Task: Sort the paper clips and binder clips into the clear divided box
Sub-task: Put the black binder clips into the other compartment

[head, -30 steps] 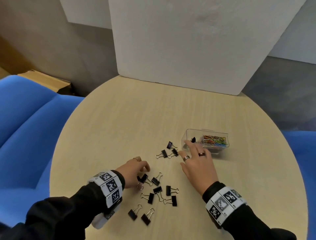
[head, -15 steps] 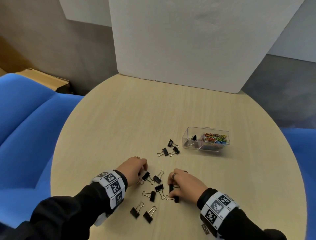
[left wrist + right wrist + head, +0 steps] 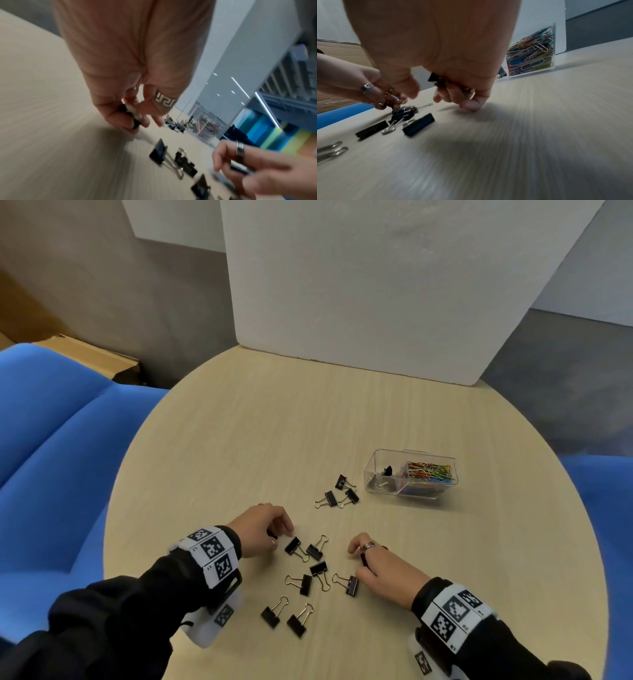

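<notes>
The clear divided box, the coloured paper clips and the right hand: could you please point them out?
clear divided box [image 3: 371,474]: head view, bare left wall.
coloured paper clips [image 3: 531,56]: right wrist view, middle of the heap.
right hand [image 3: 387,571]: head view, back of the hand.

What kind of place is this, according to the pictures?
Probably an office lounge or meeting corner: a round light-wood table, blue upholstered seats beside it, and ceiling strip lights behind glass in the left wrist view.

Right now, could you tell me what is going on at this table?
A person is sorting clips. The left hand pinches a black binder clip, and the right hand grips another one. More binder clips lie loose on the round table. The clear divided box already holds coloured paper clips in its right compartment and a binder clip in the left.
</notes>
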The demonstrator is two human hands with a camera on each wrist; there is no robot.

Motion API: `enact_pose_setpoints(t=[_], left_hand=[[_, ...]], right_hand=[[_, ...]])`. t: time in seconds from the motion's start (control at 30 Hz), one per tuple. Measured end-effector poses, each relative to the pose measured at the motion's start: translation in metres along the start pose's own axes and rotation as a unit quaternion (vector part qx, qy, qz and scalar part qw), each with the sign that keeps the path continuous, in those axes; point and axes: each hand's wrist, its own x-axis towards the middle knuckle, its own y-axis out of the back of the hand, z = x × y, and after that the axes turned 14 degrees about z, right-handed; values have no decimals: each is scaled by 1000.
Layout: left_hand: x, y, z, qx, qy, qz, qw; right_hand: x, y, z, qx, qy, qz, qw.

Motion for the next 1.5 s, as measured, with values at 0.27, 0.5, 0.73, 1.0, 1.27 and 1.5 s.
enact_pose_setpoints(t=[0.27,0.5,0.73,1.0,1.27,1.5], left_hand=[[0,-12,-3,-208,94,27,973],[-4,-27,4,23,-16,47,998],[-4,-31,11,97,-67,16,993],[-6,-18,10,168,-43,-18,985],[-7,7,-4,-157,80,42,984],[-6,21,2,-473,206,43,855]], right_hand=[[-8,-17,8,-44,9,24,999],[-13,-17,12,56,-7,57,997],[0,-17,3,85,1,54,995],[26,-9,-25,105,22,86,991],[45,-3,-38,-1,51,43,998],[60,4,-42,-164,117,-58,978]])
